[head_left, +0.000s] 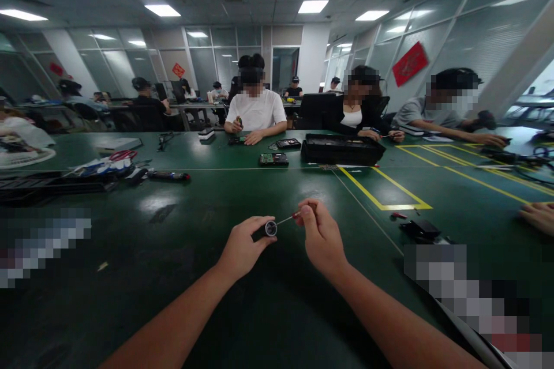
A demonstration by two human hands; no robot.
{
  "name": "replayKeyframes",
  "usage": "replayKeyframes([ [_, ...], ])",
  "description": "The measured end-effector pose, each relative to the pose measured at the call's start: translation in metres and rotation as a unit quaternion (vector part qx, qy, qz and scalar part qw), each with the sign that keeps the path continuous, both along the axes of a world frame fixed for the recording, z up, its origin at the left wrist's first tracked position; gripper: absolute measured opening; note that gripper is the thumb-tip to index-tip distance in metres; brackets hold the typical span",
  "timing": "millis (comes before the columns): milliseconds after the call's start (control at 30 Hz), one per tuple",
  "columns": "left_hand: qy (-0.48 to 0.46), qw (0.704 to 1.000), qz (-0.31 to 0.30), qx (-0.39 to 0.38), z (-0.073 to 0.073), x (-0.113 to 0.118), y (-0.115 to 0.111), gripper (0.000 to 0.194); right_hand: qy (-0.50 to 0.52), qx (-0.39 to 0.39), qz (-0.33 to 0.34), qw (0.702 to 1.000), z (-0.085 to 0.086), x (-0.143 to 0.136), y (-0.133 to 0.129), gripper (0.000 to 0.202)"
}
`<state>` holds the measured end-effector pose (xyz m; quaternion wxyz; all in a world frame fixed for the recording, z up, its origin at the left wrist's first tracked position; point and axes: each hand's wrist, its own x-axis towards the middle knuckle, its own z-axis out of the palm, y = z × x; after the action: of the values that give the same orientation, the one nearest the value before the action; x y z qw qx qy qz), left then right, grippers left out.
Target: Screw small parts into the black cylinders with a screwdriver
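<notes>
Between the thumb and fingers of my left hand (pixel 243 247) is a small dark round part (pixel 270 229) with a light metallic rim, its round face turned toward me. What kind of part it is I cannot make out. My right hand (pixel 322 236) is closed around the reddish handle of a screwdriver (pixel 284 219). The thin shaft points left, and its tip meets or lies very near the rim of the round part. Both hands are above the green tabletop (pixel 208 300).
Beyond my hands lie an opened hard drive (pixel 274 159) and a long black box (pixel 341 150). Gloves and red-handled tools (pixel 116 161) and a dark cylindrical tool (pixel 168 176) are at left. Black parts (pixel 422 230) lie at right. Several people sit across the table.
</notes>
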<state>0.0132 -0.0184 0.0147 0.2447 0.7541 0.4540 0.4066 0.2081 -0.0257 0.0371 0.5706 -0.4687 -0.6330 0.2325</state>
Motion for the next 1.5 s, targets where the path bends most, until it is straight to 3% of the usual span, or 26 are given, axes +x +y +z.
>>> replayKeyframes([
  [100, -0.006, 1.000, -0.020, 0.023, 0.000, 0.000, -0.001, 0.039, 0.119, -0.067, -0.012, 0.991, -0.003, -0.001, 0.008, 0.026],
  [167, -0.008, 0.999, -0.020, 0.042, 0.001, 0.000, 0.000, 0.038, 0.217, -0.124, 0.010, 0.968, -0.005, -0.001, 0.012, 0.028],
  [233, -0.011, 0.999, -0.010, 0.051, 0.001, 0.000, 0.001, 0.037, 0.261, -0.138, 0.015, 0.955, -0.006, -0.002, 0.013, 0.028],
  [433, -0.015, 0.999, 0.012, 0.042, 0.000, -0.001, 0.001, 0.042, 0.155, -0.057, -0.038, 0.985, -0.002, -0.005, 0.003, 0.028],
  [733, -0.008, 1.000, 0.024, 0.018, -0.002, -0.001, 0.000, 0.043, 0.030, -0.010, -0.018, 0.999, -0.001, -0.002, -0.004, 0.022],
  [1000, -0.001, 0.999, 0.037, 0.017, -0.003, -0.001, 0.003, 0.041, -0.030, 0.003, 0.020, 0.999, 0.002, 0.002, -0.006, 0.019],
  [1200, 0.024, 0.999, 0.022, 0.005, -0.003, -0.001, 0.001, 0.042, -0.066, -0.005, -0.029, 0.997, 0.005, 0.000, -0.007, 0.028],
  [1500, 0.018, 0.999, 0.035, 0.007, -0.004, -0.004, 0.005, 0.041, -0.091, -0.025, -0.002, 0.996, 0.007, 0.001, -0.006, 0.028],
])
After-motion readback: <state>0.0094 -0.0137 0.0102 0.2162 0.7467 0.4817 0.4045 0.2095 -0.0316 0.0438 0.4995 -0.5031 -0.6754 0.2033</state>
